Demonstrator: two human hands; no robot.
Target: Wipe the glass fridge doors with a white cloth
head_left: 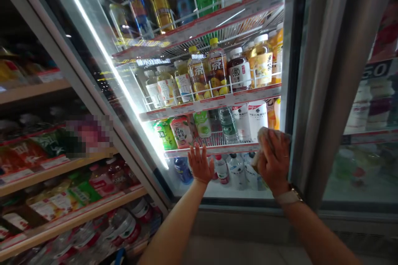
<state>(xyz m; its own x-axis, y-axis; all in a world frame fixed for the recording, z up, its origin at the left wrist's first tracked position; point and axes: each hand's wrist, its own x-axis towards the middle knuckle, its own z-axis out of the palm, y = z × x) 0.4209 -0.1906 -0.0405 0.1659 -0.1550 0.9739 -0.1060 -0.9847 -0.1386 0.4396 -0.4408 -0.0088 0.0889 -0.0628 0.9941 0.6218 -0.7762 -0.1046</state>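
Left hand: fingers spread toward twelve o'clock, palm facing the glass door; contact cannot be told. Forearm rises from seven o'clock. At its twelve, behind glass, two yellow-capped tea bottles on a shelf. One crumpled cloth, between two and three o'clock from that hand, near the door's right edge. Right hand bent over the cloth, gripping it; folds show at its eleven. One wristband; forearm from five o'clock.
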